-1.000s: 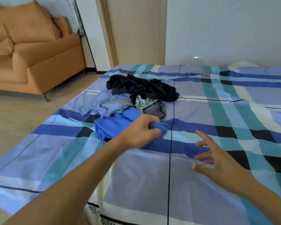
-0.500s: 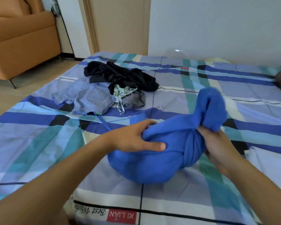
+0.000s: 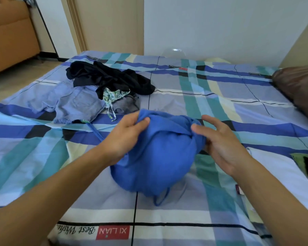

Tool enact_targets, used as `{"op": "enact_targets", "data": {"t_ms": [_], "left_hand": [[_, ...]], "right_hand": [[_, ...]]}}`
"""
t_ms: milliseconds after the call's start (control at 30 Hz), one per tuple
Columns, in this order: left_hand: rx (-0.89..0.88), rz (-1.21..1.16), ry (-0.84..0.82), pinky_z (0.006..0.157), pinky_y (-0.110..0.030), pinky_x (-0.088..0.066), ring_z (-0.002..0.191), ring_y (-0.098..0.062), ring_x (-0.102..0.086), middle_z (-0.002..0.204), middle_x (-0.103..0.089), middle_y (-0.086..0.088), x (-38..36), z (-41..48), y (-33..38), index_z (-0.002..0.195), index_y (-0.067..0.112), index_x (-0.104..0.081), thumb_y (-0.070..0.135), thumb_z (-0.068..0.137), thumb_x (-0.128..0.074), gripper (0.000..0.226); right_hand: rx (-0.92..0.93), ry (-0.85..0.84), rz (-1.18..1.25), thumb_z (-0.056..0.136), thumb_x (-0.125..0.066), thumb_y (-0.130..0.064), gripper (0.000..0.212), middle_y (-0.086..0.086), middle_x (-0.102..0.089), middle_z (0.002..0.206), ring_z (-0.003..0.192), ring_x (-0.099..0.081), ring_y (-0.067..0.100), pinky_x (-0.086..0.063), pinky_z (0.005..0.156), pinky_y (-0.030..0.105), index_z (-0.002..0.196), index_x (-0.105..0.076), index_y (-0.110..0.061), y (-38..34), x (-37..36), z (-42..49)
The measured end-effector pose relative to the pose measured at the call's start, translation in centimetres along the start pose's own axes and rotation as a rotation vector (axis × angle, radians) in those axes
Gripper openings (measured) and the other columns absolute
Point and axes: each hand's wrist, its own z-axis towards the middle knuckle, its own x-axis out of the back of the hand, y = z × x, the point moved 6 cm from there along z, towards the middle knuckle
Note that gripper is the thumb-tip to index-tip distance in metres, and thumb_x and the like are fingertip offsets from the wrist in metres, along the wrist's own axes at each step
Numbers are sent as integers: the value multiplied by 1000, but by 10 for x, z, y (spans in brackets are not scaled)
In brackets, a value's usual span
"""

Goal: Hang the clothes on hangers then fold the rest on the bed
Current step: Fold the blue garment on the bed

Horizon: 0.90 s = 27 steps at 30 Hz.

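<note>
Head view showed my left hand (image 3: 124, 137) pinching a fold at the top of the blue garment (image 3: 160, 157), thumb over the cloth. My right hand (image 3: 220, 144) lay against the bundle's right side, fingers loose and spread, only the thumb resting on the fabric, clamping nothing. The garment sat bunched on the checked bed (image 3: 220, 107) just before me. Farther back on my left the other clothes lay heaped, touching: a black garment (image 3: 110, 79), a pale blue shirt (image 3: 75, 103), a floral piece (image 3: 114, 95), a grey one (image 3: 128, 103).
</note>
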Motion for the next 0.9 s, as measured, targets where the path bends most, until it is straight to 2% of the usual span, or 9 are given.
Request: {"op": "enact_targets", "data": {"t_ms": [67, 200, 267, 433, 533, 633, 700, 800, 900], "left_hand": [[-8, -70, 67, 82, -24, -54, 92, -12, -70, 96, -76, 2, 9, 4, 8, 105, 16, -69, 11, 107, -42, 28], [-86, -99, 222, 91, -38, -51, 94, -18, -66, 95, -73, -2, 41, 13, 23, 89, 27, -73, 17, 104, -47, 32], [-136, -47, 261, 86, -41, -48, 91, -21, -61, 93, -69, -5, 59, 16, 30, 88, 28, -72, 24, 99, -50, 26], [-236, 56, 286, 67, -30, -37, 79, -19, -47, 83, -54, -8, 77, 17, 40, 83, 25, -61, 28, 99, -49, 20], [-151, 131, 318, 64, -29, -38, 75, -17, -49, 78, -55, -5, 73, 21, 24, 83, 24, -59, 23, 105, -48, 25], [5, 428, 396, 66, -31, -38, 74, -18, -50, 80, -57, 3, 63, 19, 1, 90, 20, -56, 27, 100, -55, 13], [105, 495, 256, 68, -30, -41, 78, -15, -56, 91, -61, 5, 38, 11, -12, 101, 19, -56, 47, 92, -64, 30], [194, 489, -79, 72, -30, -48, 87, -5, -59, 103, -59, 14, -16, -15, -30, 106, 35, -50, 83, 62, -66, 67], [26, 881, -140, 72, -37, -48, 88, -13, -57, 96, -55, 12, -48, -31, -45, 99, 28, -41, 73, 69, -67, 59]], "right_hand": [[0, -29, -54, 83, -77, -8, 50, 6, -75, 109, 97, -73, 21, -58, 82, 39, 129, -59, -20, -2, -2, -2], [158, 52, 62, 91, -62, 7, 29, 9, -73, 91, 75, -72, 18, -57, 67, 29, 107, -67, -16, -29, 12, -1], [261, 96, 140, 92, -57, 10, 29, 13, -68, 93, 78, -68, 21, -55, 74, 32, 98, -64, -17, -43, 27, 1], [448, 97, 331, 88, -44, 20, 40, 10, -62, 92, 85, -64, 20, -52, 80, 32, 96, -56, -18, -60, 48, 3], [420, 28, 269, 84, -39, 25, 48, 11, -67, 96, 88, -64, 22, -52, 77, 29, 101, -54, -17, -57, 38, 2], [314, -75, 128, 80, -36, 28, 56, 15, -65, 97, 84, -61, 25, -51, 68, 29, 109, -54, -17, -43, 15, -2], [263, -121, 58, 82, -37, 27, 55, 18, -63, 94, 85, -59, 29, -49, 69, 34, 110, -56, -17, -33, 2, -5], [223, -204, 41, 88, -40, 22, 50, 28, -62, 103, 92, -61, 33, -49, 78, 44, 111, -60, -18, -25, -11, -10], [236, -247, 40, 91, -40, 19, 48, 25, -65, 104, 89, -63, 31, -51, 75, 42, 109, -62, -20, -28, -13, -13]]}}
